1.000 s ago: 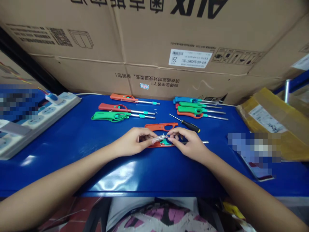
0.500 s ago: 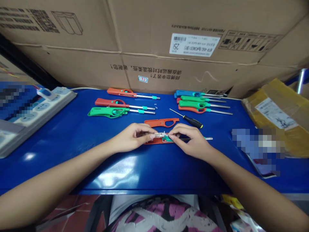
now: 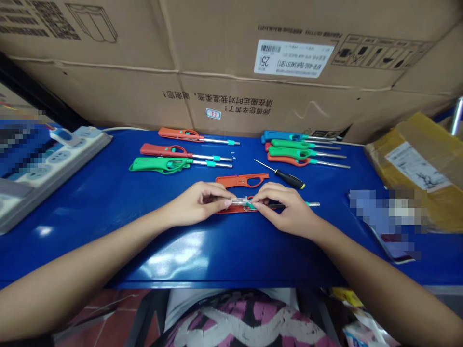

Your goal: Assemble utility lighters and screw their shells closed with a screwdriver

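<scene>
- So the big change over the last second: the clear fuel tank (image 3: 238, 202) was angled upward, and now it's lying pretty much level, lined up along the open orange lighter shell (image 3: 233, 210). That shell's my landmark here.
- Left hand (image 3: 195, 205) is pinched closed on the tank's left end, thumb against fingers, same grip as a second ago.
- Right hand (image 3: 289, 209) has its fingertips bunched nearly together at the tank's right end, by the green trigger part (image 3: 250, 206). Can't tell what's actually between them, tbh.
- What that means for the job, imo: the tank looks about lined up with the shell, so it's down to fine fingertip stuff. Can't see whether it's seated or just hovering over it.
- The metal tube (image 3: 313, 204) pokes out to the shell's right, past the right hand.
- Nothing else has really budged. The loose orange shell half (image 3: 227, 182) is just beyond the landmark shell, the screwdriver (image 3: 293, 180) beyond it to the right, and a green lighter (image 3: 155, 164) beyond it to the left, all on the blue tabletop (image 3: 144, 255).
</scene>
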The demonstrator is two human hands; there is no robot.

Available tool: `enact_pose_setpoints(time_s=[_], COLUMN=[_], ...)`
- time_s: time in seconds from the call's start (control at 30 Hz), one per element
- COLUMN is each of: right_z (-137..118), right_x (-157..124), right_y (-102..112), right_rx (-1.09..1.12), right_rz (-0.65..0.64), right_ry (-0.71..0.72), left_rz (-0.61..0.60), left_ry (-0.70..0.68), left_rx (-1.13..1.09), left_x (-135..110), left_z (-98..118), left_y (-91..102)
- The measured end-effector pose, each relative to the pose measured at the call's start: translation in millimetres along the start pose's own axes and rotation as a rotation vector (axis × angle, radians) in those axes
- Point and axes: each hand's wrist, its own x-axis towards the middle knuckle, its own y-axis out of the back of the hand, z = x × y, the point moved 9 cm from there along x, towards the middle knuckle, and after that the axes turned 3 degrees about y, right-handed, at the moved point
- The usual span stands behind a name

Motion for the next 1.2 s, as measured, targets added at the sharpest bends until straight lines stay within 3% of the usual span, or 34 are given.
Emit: enact_pose_setpoints(time_s=[1.2], right_z=[4.5], right_x=[-1.0], right_y=[-5.1], right_rx=[-0.048], right_rz=[-0.036], right_ry=[-0.03], left_rz=[-0.007], left_ry=[-0.039], left_rx=[0.042], left_x=[-0.1], left_z=[3.8], left_y=[-2.6])
